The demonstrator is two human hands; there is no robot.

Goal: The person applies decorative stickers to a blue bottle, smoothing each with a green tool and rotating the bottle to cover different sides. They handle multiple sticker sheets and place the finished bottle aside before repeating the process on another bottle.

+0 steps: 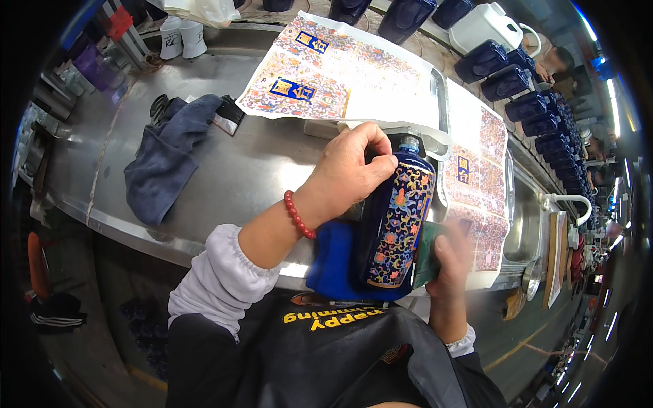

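Note:
A dark blue glass bottle [398, 224] with colourful floral decoration leans over a blue cloth [331, 255] at the bench's near edge. My left hand [354, 163] is beside the bottle's neck, thumb and forefinger pinched together at its shoulder; whatever may be between the fingertips is too small to make out. At the bottle's lower right side is my right hand [449, 262], blurred by motion, its fingers closed around a flat green piece [426, 255]. Behind the bottle, printed floral decal sheets [299, 75] are spread out, with a second batch [476, 183] to the right.
On the metal bench [231, 177], a grey-blue towel [170, 156] lies to the left. Several dark blue bottles [507, 81] line the far ledge, near a white plastic container [483, 27]. A sink [527, 224] with a white faucet [575, 202] sits at the right.

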